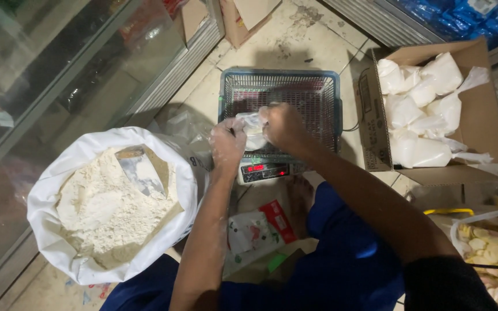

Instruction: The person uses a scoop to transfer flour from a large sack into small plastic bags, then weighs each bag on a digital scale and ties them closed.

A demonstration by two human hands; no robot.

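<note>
1. Left hand [227, 144], dusted white, is closed round the lower left part of a small clear plastic bag [251, 130] of white powder.
2. Right hand [282, 125] is curled over the top right of the same bag, fingers wrapped tight at what looks like its neck; the exact pinch is hidden under the knuckles.
3. The bag sits at the near edge of a blue-rimmed wire basket [318, 98], which rests on a digital scale [265, 171] with a lit red display facing the person. Whether the bag's bottom touches the mesh I cannot tell.
4. Near the left edge of the tiled floor [295, 40], just beside the scale, stands a large open white sack [70, 173] of flour; a flat scoop [140, 171] lies half sunk in the powder.
5. Right of the basket, close to it but apart, an open cardboard box [482, 121] holds filled and tied white bags [419, 109].
6. At the near right corner, a bag of pale chips [494, 245].
7. A printed empty packet [257, 230] lies on the floor below the scale, beside a bare foot [300, 198].
</note>
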